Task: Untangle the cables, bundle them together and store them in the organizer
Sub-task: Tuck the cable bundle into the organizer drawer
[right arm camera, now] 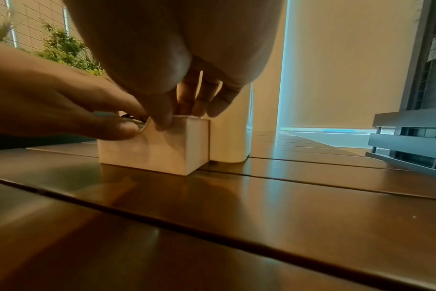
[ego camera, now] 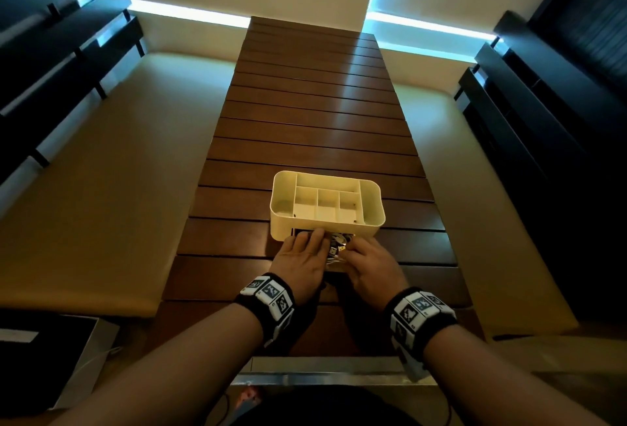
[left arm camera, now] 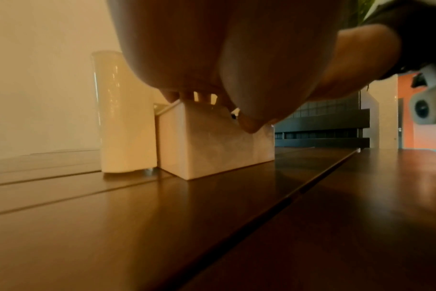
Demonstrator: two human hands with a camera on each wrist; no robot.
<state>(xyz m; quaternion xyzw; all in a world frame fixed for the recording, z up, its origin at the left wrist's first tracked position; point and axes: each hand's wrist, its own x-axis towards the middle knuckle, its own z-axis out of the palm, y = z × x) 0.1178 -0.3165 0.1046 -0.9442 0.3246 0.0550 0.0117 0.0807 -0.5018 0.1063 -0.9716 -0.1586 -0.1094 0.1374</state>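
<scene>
The left hand (ego camera: 303,256) lies flat with straight fingers on the bundled cables (ego camera: 334,246) in a small drawer (right arm camera: 159,145). Just right of it, the right hand (ego camera: 368,262) pinches the drawer's near wall. The organizer (ego camera: 373,218) stands just beyond both.

The room around me is dim and amber. Cold blue daylight glares along the tabletop (ego camera: 319,113). My wrist views blur and bend toward their edges.
</scene>
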